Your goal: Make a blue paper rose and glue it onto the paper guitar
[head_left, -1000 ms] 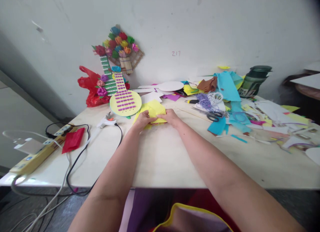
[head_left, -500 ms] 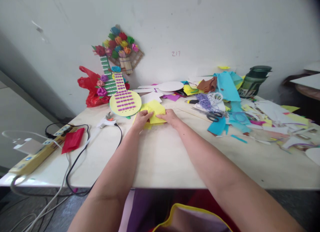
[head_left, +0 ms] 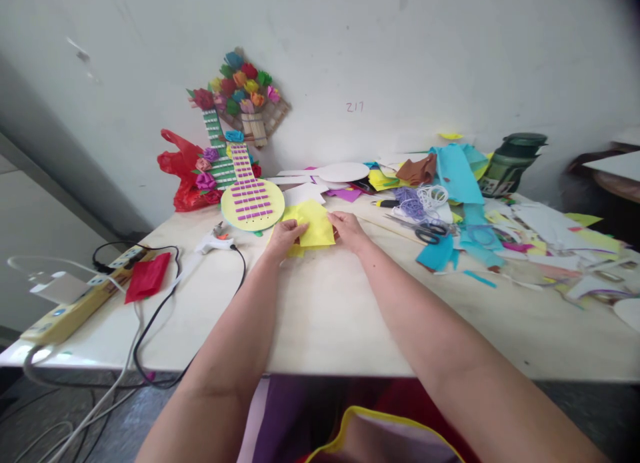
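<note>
A piece of yellow paper (head_left: 317, 224) is held up just above the table, between my two hands. My left hand (head_left: 286, 238) pinches its left side between thumb and fingers. At its right edge my right hand (head_left: 347, 230) has its fingers pressed together on the paper. More yellow paper shows behind and below the held piece. Left of it lies a round yellow disc (head_left: 270, 210) joined to a yellow neck with purple strips.
A glue gun (head_left: 214, 243), its cord, a red packet (head_left: 147, 278) and a power strip (head_left: 75, 313) lie left. Scissors (head_left: 429, 232), string (head_left: 430, 200), paper scraps and a green bottle (head_left: 511, 164) are on the right. Paper flowers (head_left: 245, 83) stand against the wall.
My right hand has shifted slightly to the right and up at the paper's edge. The yellow paper now shows flatter and more spread out. My left hand keeps its hold.
</note>
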Demonstrator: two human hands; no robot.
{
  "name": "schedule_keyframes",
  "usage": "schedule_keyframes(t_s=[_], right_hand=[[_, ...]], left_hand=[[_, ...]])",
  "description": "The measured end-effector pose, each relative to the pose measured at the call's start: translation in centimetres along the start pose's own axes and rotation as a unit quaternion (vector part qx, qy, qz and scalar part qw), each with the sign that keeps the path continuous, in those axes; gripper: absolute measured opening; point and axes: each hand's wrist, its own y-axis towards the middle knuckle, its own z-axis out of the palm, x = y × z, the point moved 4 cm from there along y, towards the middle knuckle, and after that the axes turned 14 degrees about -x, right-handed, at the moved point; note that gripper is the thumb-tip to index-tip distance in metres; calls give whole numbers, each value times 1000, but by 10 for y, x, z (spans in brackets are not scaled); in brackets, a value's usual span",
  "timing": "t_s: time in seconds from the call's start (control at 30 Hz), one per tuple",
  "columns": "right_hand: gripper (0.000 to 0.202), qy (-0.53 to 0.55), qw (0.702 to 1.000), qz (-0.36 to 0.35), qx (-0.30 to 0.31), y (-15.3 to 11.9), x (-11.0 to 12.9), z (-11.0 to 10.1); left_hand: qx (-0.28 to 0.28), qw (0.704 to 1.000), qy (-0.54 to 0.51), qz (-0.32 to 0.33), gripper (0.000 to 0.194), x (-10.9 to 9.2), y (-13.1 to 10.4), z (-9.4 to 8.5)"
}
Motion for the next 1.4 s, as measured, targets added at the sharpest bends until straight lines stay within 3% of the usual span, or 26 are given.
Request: schedule_keyframes(t_s=[0.33,0.47,0.73,1.0,1.23,1.4], right_hand=[[19,-7,999,38,-27,0,-2,0],[16,-1,998,45,-31,0,-1,0],[15,-1,999,43,-4,2,-4,-2],[9,0,999,38,3,3,-4,-4],[11,13,999,48,23,1,-3,-4],[18,29,998,58,22,3,-6,-4]], left_hand=[[45,998,-45,-26,31,0,-4,3],[37,998,-41,-40,34,2,-3,4],[48,997,-28,-48,37,6,-2,3],[63,994,-61,-72,32,-3,-6,3],[90,992,-60,-58,31,-3,-6,3],[74,991,-87,-66,23,-5,-4,2]])
